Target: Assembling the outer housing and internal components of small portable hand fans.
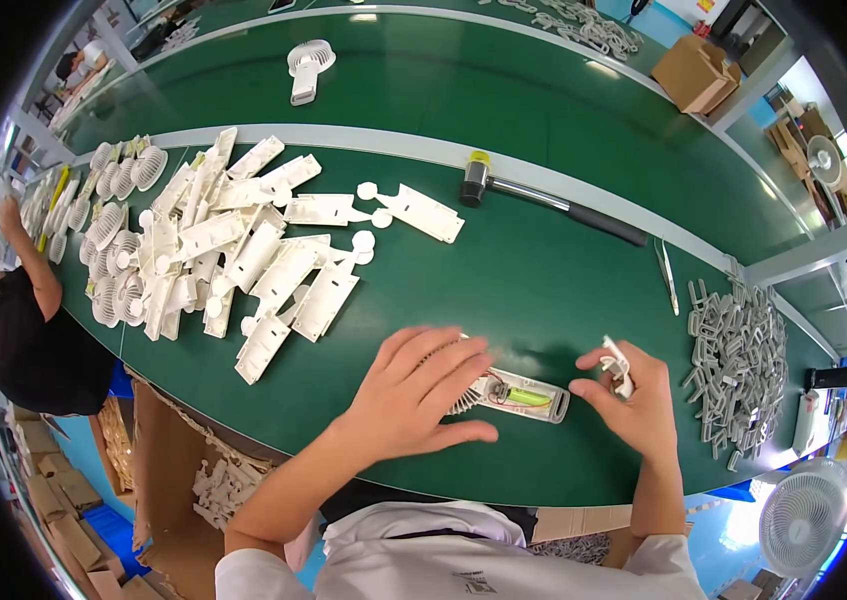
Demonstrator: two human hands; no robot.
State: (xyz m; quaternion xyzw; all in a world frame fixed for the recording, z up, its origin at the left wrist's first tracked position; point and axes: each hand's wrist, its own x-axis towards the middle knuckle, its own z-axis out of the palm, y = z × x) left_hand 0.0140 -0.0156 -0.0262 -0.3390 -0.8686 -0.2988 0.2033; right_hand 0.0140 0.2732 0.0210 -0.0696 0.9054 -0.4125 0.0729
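A white handheld fan (544, 400) lies on the green table in front of me. Its handle is uncovered, showing a green battery cell (529, 397) and thin wires inside. My left hand (414, 395) rests over the fan's round grille end with fingers stretched out, hiding most of it. To the right of the handle, my right hand (639, 400) is raised a little and pinches a small white plastic piece (618, 366) between thumb and fingers. That piece is apart from the fan.
White handle covers (284, 270) lie piled at the left, with fan heads (109, 225) beyond. A mallet (554, 203) and tweezers (668, 276) lie behind my hands. Grey plastic loops (739, 370) are heaped at the right. A finished-looking fan (308, 70) lies farther back; another person (39, 330) works at left.
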